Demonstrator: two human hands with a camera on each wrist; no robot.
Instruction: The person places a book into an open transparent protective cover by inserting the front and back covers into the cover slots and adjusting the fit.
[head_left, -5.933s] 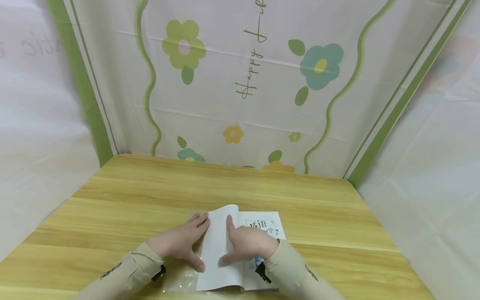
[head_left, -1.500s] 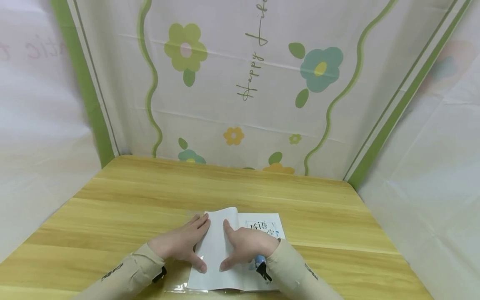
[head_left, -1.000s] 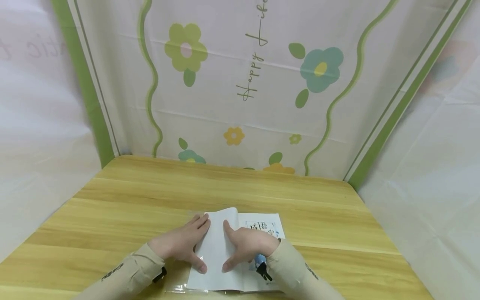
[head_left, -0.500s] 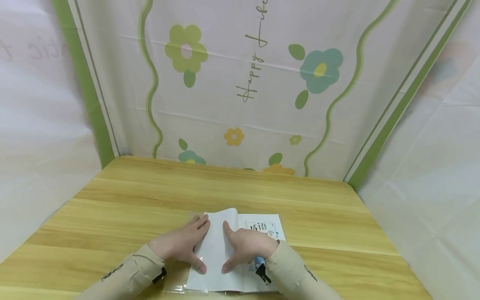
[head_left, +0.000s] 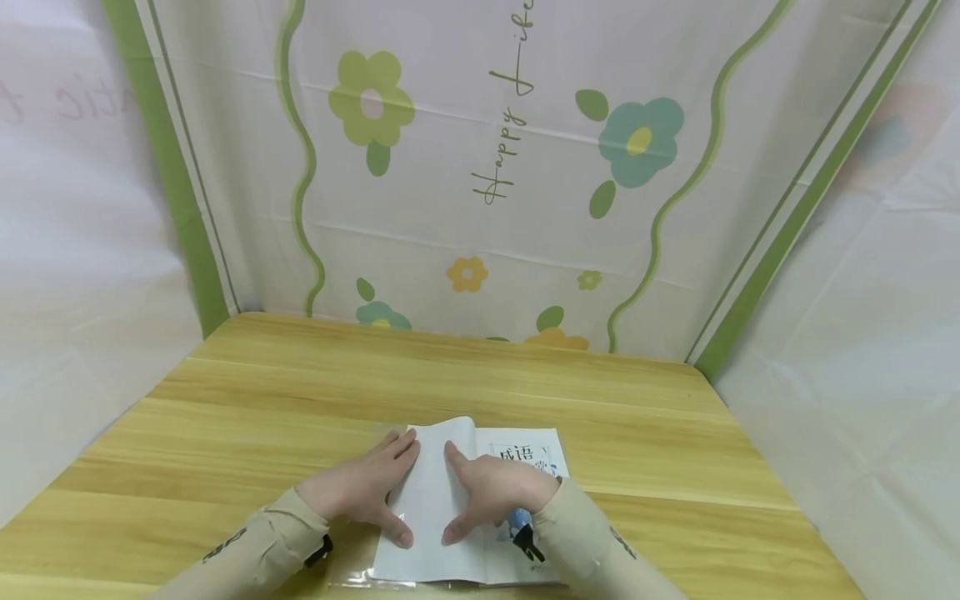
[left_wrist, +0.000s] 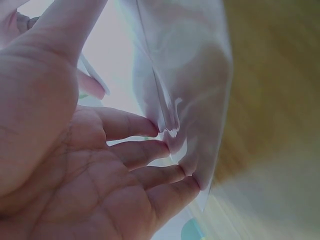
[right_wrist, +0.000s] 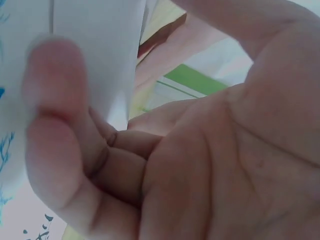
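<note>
While both hands lie flat, left grip (head_left: 358,487) spread on the film (left_wrist: 190,75) and right grip (head_left: 491,492) pressing the book (head_left: 450,508), uneven pressure risks creasing or skewing the cover.

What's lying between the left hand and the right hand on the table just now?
In the head view, a white page of the open book fills the stretch between the left hand and the right hand; both hands press on it.

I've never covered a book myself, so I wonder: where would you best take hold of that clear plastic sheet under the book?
Probably at the plastic sheet's free left edge, coming in from the left. There it pokes out past the book and lies loose on the table; elsewhere the book and both hands pin it down.
</note>
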